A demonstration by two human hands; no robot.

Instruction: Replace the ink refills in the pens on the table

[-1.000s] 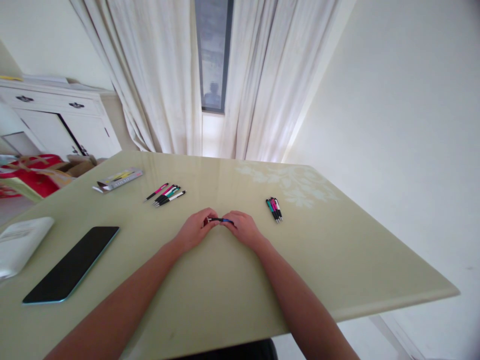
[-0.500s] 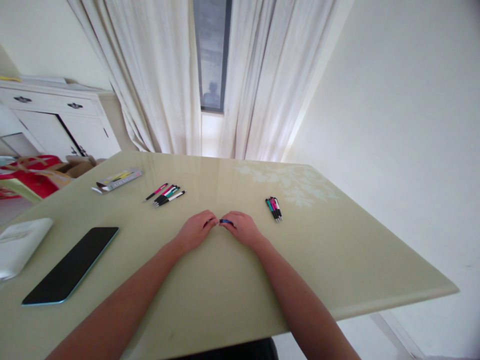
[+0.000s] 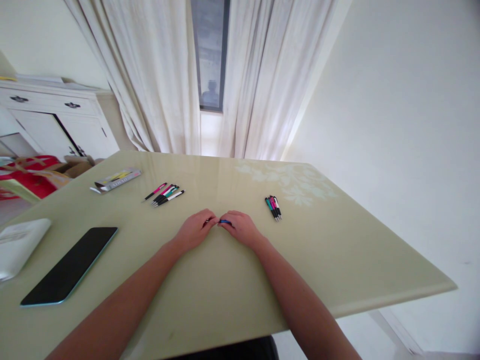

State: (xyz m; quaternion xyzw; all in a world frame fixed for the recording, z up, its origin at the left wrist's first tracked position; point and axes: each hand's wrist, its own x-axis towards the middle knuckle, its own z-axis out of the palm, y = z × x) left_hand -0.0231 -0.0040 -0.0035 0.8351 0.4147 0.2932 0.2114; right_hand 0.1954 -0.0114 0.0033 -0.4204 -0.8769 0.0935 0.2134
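Note:
Over the middle of the table, my right hand (image 3: 242,227) is closed on a blue pen (image 3: 225,221), and only a short blue length of it shows. My left hand (image 3: 195,228) is closed at the pen's other end, fingertips close to those of the right. A small dark bit shows between the left fingers, and whether it is joined to the blue part I cannot tell. Several pens (image 3: 167,196) with pink, black, green and white barrels lie to the left. To the right sits a tight bunch of pens (image 3: 273,208), green, pink and white with black grips.
An opened pen box (image 3: 116,180) lies at the table's (image 3: 337,250) far left. Nearer are a dark-screened tablet or phone (image 3: 71,267) and a white packet (image 3: 22,245). Curtains (image 3: 157,75) hang behind, and a white cabinet (image 3: 56,117) stands beyond the left edge.
The view has shifted very slightly. Both hands stay in the same place with the pen between them, and the other pens have not moved.

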